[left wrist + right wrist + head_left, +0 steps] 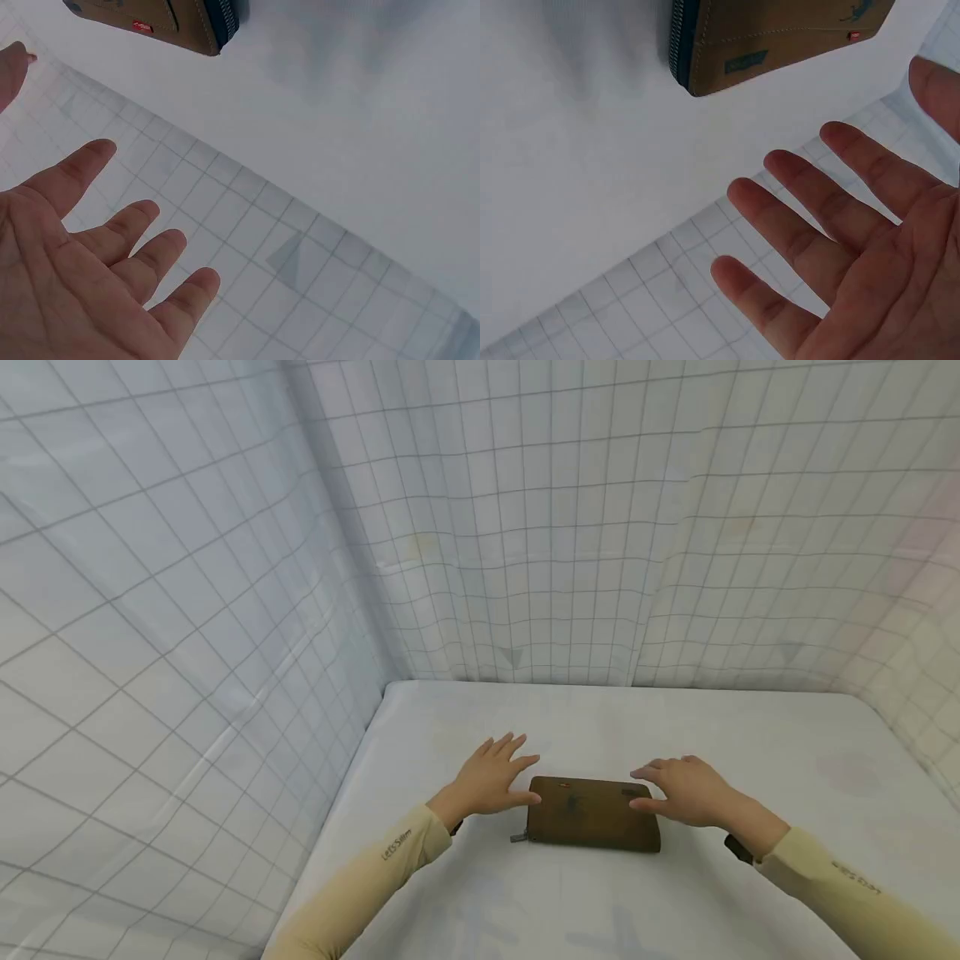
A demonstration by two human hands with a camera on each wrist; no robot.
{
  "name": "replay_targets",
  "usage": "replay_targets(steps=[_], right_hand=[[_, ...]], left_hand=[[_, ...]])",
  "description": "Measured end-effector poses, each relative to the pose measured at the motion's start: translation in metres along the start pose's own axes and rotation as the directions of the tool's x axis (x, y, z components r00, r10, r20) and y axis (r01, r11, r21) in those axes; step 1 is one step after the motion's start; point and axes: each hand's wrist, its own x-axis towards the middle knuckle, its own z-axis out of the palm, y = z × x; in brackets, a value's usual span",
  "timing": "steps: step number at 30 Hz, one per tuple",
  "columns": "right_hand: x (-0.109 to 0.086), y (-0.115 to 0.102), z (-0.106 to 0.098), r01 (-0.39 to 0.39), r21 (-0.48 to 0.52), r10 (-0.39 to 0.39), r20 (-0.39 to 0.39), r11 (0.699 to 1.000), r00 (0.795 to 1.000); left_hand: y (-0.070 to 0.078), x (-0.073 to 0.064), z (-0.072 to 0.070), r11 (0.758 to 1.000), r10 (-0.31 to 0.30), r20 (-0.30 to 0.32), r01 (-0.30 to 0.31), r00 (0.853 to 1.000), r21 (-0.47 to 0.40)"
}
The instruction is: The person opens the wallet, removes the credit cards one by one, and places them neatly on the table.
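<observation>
The left hand [489,781] and the right hand [690,792] are both released, holding nothing, with their fingers extended and spread apart. Between them, on the near side of the fingertips, a brown rectangular zip-around wallet with a leather look [592,818] lies on a table covered in smooth white material [487,710]. In the head view each thumb overlaps an end of the wallet; whether either thumb touches it I cannot tell, while the other fingers are apart from it. Below the left thumb, a grey metal zip pull [519,837] juts from the wallet's near corner. Toward the right hand's end, the wallet bears a dark green rectangular patch [746,62], and a small red tag [142,27] sits toward the left hand's end. Behind each hand, a pale yellow sleeve with dark lettering covers the forearm, one on the left [360,889] and one on the right [847,885]. Beyond both hands, past the table's far edge, hangs white sheeting with a grey grid [555,527].
</observation>
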Motion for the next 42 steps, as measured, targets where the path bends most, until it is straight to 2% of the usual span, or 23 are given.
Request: replay_targets(steps=[2,5,8,10,13,18,21,24,26,28,33,36,42], right_hand=[[-0.003,0.004,0.01,-0.029,0.053,0.028,0.021,0.998,0.999],[-0.01,0.012,0.026,-0.125,0.128,0.115,0.082,0.984,0.99],[-0.016,0.018,0.039,-0.222,0.156,0.198,0.156,0.962,0.968],[-0.017,0.021,0.046,-0.268,0.155,0.238,0.189,0.951,0.953],[-0.016,0.024,0.056,-0.323,0.155,0.282,0.238,0.934,0.929],[-0.011,0.023,0.072,-0.415,0.202,0.354,0.28,0.887,0.892],[-0.007,0.021,0.08,-0.478,0.26,0.404,0.291,0.839,0.867],[-0.005,0.018,0.085,-0.54,0.303,0.45,0.32,0.785,0.834],[-0.005,0.015,0.086,-0.567,0.31,0.472,0.333,0.763,0.816],[-0.005,0.013,0.085,-0.572,0.306,0.481,0.326,0.761,0.814],[-0.007,0.007,0.085,-0.566,0.329,0.491,0.288,0.756,0.822],[-0.008,0.005,0.089,-0.571,0.347,0.496,0.285,0.744,0.82],[-0.011,0.007,0.093,-0.569,0.375,0.499,0.274,0.732,0.822]], left_hand=[[-0.001,-0.007,0.011,0.998,-0.033,-0.009,0.033,0.999,-0.045],[0.0,-0.02,0.029,0.989,-0.102,-0.001,0.101,0.995,-0.113],[0.003,-0.028,0.045,0.976,-0.164,0.054,0.17,0.985,-0.137],[0.005,-0.03,0.054,0.971,-0.184,0.086,0.195,0.979,-0.136],[0.008,-0.029,0.064,0.97,-0.182,0.123,0.198,0.976,-0.143],[0.013,-0.025,0.074,0.945,-0.162,0.161,0.2,0.973,-0.258],[0.016,-0.024,0.078,0.929,-0.165,0.131,0.199,0.978,-0.312],[0.019,-0.023,0.082,0.913,-0.176,0.097,0.199,0.98,-0.355],[0.02,-0.024,0.084,0.899,-0.184,0.088,0.203,0.979,-0.387],[0.021,-0.024,0.086,0.883,-0.193,0.081,0.209,0.978,-0.421],[0.022,-0.025,0.087,0.836,-0.218,0.079,0.228,0.973,-0.5],[0.023,-0.027,0.088,0.805,-0.228,0.077,0.233,0.971,-0.545],[0.024,-0.028,0.091,0.774,-0.208,0.035,0.186,0.978,-0.605]])
